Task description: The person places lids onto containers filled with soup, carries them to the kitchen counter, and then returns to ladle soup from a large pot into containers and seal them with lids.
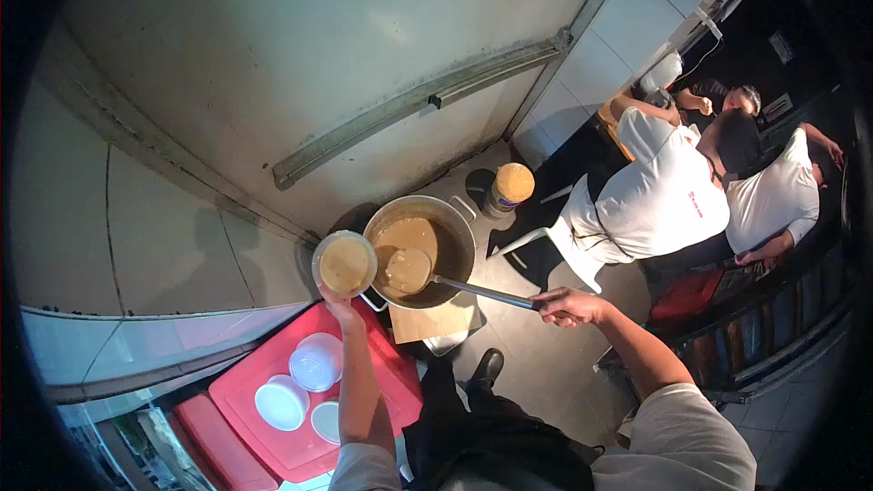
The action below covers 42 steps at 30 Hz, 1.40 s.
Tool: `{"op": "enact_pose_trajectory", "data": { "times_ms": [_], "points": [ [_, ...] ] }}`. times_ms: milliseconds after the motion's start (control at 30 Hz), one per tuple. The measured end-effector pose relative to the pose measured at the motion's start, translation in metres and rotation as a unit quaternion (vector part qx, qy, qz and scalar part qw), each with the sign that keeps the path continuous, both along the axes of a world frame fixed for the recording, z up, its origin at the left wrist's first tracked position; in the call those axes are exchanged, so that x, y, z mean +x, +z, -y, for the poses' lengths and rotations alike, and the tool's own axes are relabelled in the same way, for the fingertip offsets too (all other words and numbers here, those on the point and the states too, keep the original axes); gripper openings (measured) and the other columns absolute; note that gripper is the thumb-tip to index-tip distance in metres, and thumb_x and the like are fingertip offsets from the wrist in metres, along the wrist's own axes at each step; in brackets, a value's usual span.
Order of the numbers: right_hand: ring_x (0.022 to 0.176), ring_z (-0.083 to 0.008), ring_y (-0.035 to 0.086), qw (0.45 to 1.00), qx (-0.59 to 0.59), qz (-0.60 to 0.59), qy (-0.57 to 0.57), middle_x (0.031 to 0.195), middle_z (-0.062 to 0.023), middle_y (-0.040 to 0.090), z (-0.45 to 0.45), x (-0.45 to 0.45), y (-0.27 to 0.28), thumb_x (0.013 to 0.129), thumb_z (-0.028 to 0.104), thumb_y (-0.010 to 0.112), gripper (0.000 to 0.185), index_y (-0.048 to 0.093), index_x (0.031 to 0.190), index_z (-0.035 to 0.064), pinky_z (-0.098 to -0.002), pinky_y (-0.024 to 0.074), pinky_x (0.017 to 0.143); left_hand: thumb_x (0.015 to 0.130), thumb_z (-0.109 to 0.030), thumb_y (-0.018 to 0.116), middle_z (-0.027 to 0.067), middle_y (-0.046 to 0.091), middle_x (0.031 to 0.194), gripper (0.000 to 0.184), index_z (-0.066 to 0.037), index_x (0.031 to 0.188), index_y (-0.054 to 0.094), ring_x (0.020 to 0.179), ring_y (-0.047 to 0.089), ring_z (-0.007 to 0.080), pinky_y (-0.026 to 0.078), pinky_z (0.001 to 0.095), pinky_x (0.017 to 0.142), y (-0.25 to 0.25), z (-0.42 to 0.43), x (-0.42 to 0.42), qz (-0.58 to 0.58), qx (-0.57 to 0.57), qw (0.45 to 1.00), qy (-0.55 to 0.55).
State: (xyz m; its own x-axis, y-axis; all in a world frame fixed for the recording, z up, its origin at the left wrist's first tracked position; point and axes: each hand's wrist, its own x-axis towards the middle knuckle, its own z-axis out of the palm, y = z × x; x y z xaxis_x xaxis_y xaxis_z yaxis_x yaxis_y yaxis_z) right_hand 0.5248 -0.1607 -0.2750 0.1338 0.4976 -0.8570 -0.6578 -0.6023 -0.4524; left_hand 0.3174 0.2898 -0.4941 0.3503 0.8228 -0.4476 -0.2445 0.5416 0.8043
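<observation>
My left hand (338,302) holds a round plastic tub (345,264) from below, at the left rim of a large metal pot (459,227). Tan, thick liquid shows inside the tub. My right hand (568,306) is wrapped round the long handle of a ladle (486,294). The ladle's bowl, full of the same tan liquid, is over the pot close to the tub. More of this liquid (409,235) lies in the pot, which stands by a square wooden board (427,320).
Several white tubs (282,402) sit on a red plastic lid (264,359) at lower left. A yellow-topped container (514,184) stands behind the pot. To the right, a person in white (655,186) sits on a white chair (573,245), with other people nearby. A metal door (318,55) rises ahead.
</observation>
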Motion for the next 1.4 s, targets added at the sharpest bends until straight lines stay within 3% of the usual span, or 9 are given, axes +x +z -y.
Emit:
{"op": "enact_pose_trajectory", "data": {
  "times_ms": [300, 533, 833, 900, 933, 1033, 1067, 1200, 1400],
  "points": [
    [0.047, -0.0065, 0.044, 0.997, -0.017, 0.039, -0.068, 0.076, -0.0046, 0.058, 0.02, -0.02, 0.133, 0.093, 0.009, 0.065, 0.059, 0.047, 0.148, 0.0025, -0.0217, 0.0319, 0.038, 0.104, -0.053, 0.043, 0.0196, 0.056, 0.138, 0.069, 0.007, 0.139, 0.049, 0.124, 0.057, 0.0293, 0.044, 0.0421, 0.106, 0.004, 0.021, 0.019, 0.017, 0.017, 0.999, 0.023],
    [0.047, -0.0064, 0.045, 0.993, -0.023, 0.071, -0.095, 0.077, -0.0056, 0.059, 0.012, -0.024, 0.213, 0.094, 0.002, 0.062, 0.053, 0.05, 0.146, 0.0042, -0.0207, 0.0327, 0.038, 0.105, -0.046, 0.044, 0.0186, 0.067, 0.117, 0.06, 0.01, 0.121, 0.06, 0.107, 0.063, 0.0289, 0.047, 0.0397, 0.096, 0.039, 0.053, 0.045, -0.076, 0.097, 0.992, 0.005],
    [0.046, -0.0046, 0.044, 0.976, -0.043, 0.212, 0.039, 0.071, 0.002, 0.056, -0.032, -0.064, 0.255, 0.093, 0.005, 0.062, 0.05, 0.054, 0.142, 0.0024, -0.0223, 0.0349, 0.044, 0.101, -0.051, 0.05, 0.0232, 0.064, 0.126, 0.067, 0.011, 0.124, 0.061, 0.114, 0.061, 0.0318, 0.043, 0.0397, 0.101, 0.078, 0.092, 0.076, -0.173, 0.125, 0.976, -0.053],
    [0.054, -0.0089, 0.051, 0.952, -0.056, 0.284, 0.095, 0.075, -0.001, 0.06, -0.033, -0.078, 0.248, 0.095, 0.011, 0.064, 0.05, 0.053, 0.143, 0.0048, -0.0278, 0.045, 0.05, 0.101, -0.051, 0.051, 0.0225, 0.064, 0.128, 0.068, 0.011, 0.124, 0.062, 0.116, 0.061, 0.0319, 0.043, 0.0398, 0.102, 0.084, 0.095, 0.078, -0.224, 0.128, 0.964, -0.066],
    [0.061, -0.0234, 0.064, 0.884, -0.03, 0.437, 0.163, 0.083, -0.0098, 0.07, -0.031, -0.088, 0.236, 0.092, 0.012, 0.067, 0.054, 0.052, 0.143, 0.0031, -0.0349, 0.0534, 0.062, 0.101, -0.051, 0.051, 0.0223, 0.064, 0.128, 0.068, 0.011, 0.125, 0.061, 0.115, 0.061, 0.0316, 0.044, 0.0394, 0.101, 0.088, 0.097, 0.077, -0.214, 0.125, 0.967, -0.069],
    [0.074, -0.0399, 0.07, 0.836, -0.085, 0.489, 0.235, 0.098, -0.02, 0.072, -0.042, -0.111, 0.248, 0.088, 0.013, 0.069, 0.058, 0.051, 0.143, 0.003, -0.0402, 0.0564, 0.072, 0.1, -0.051, 0.051, 0.0217, 0.065, 0.128, 0.069, 0.011, 0.128, 0.06, 0.114, 0.062, 0.0306, 0.045, 0.0384, 0.099, 0.096, 0.096, 0.075, -0.182, 0.114, 0.974, -0.075],
    [0.073, -0.0441, 0.068, 0.788, -0.06, 0.561, 0.246, 0.096, -0.0236, 0.07, -0.033, -0.119, 0.235, 0.084, 0.012, 0.069, 0.061, 0.052, 0.142, 0.0037, -0.0432, 0.0561, 0.067, 0.1, -0.051, 0.052, 0.0213, 0.065, 0.127, 0.068, 0.011, 0.127, 0.06, 0.113, 0.062, 0.0302, 0.045, 0.0382, 0.099, 0.09, 0.095, 0.074, -0.162, 0.109, 0.978, -0.068],
    [0.058, -0.0361, 0.064, 0.691, -0.062, 0.66, 0.29, 0.078, -0.0165, 0.064, -0.02, -0.144, 0.222, 0.079, 0.01, 0.07, 0.064, 0.054, 0.141, 0.0066, -0.045, 0.0516, 0.049, 0.1, -0.051, 0.053, 0.0176, 0.066, 0.123, 0.067, 0.01, 0.128, 0.059, 0.112, 0.063, 0.0272, 0.046, 0.0375, 0.098, 0.076, 0.091, 0.067, -0.116, 0.077, 0.988, -0.07],
    [0.052, -0.0304, 0.062, 0.631, -0.091, 0.704, 0.314, 0.079, -0.0112, 0.062, -0.001, -0.172, 0.2, 0.078, 0.01, 0.071, 0.066, 0.055, 0.141, 0.0082, -0.0416, 0.0512, 0.045, 0.095, -0.053, 0.058, 0.0129, 0.059, 0.133, 0.071, 0.003, 0.139, 0.05, 0.121, 0.057, 0.0259, 0.043, 0.0388, 0.104, 0.036, 0.082, 0.06, -0.011, -0.018, 0.997, -0.08]
  ]
}}
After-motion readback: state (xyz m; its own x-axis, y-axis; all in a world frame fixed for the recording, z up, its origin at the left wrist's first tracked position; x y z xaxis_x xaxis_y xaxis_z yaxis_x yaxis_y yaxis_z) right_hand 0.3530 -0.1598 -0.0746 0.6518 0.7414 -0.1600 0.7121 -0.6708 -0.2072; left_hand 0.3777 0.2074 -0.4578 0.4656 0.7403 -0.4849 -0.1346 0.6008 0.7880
